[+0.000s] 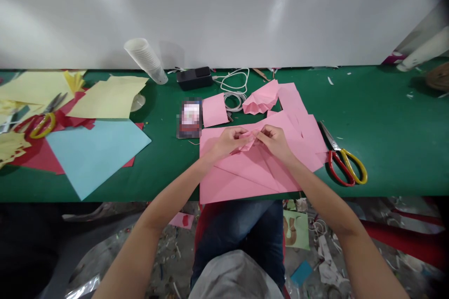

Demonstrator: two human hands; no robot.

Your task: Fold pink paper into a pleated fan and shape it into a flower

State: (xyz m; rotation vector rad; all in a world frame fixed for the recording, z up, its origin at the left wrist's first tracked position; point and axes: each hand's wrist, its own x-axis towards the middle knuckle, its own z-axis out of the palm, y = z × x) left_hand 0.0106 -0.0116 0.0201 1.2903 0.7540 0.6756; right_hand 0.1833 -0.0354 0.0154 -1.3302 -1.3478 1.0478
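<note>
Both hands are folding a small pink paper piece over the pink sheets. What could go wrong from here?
1. The left hand and right hand pinch the small pink piece tightly; it may tear or crease crookedly.
2. The loose pink sheets overhang the table edge and could slide off.
3. The scissors lie beside the right forearm, which might knock them.
</note>
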